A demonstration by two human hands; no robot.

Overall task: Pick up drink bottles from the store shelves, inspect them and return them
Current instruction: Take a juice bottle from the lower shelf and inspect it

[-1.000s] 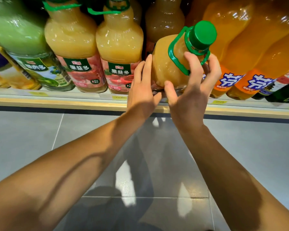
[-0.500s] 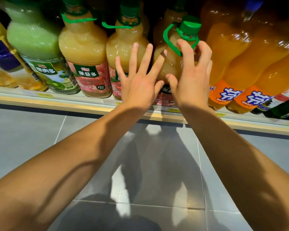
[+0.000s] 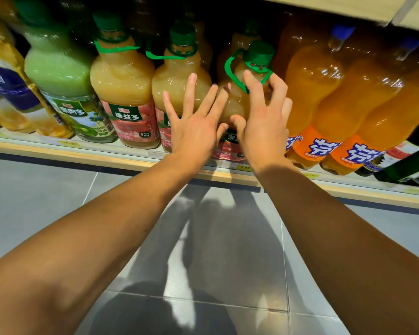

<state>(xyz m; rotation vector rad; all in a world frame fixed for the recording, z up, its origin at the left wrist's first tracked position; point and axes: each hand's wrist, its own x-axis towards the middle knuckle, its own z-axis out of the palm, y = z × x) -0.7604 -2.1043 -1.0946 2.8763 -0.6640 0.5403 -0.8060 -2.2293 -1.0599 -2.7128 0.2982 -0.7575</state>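
A yellow juice bottle (image 3: 230, 106) with a green cap, a green carry loop and a pink label stands upright on the shelf (image 3: 82, 154), in line with its neighbours. My right hand (image 3: 264, 128) is wrapped round its neck and shoulder: the fingers are on the loop and the thumb presses the front. My left hand (image 3: 194, 128) rests flat against the bottle's left side, fingers spread, holding nothing.
Two matching juice bottles (image 3: 126, 93) stand to the left, then a green juice bottle (image 3: 56, 68). Orange soda bottles (image 3: 311, 93) crowd the right side, with a dark green bottle (image 3: 416, 163) beyond. An upper shelf board (image 3: 348, 6) hangs above. Grey floor tiles (image 3: 34, 201) lie below.
The juice bottle went from tilted out in front of the shelf to upright in its row. My left hand has opened flat against it, and the right hand's fingers have loosened.
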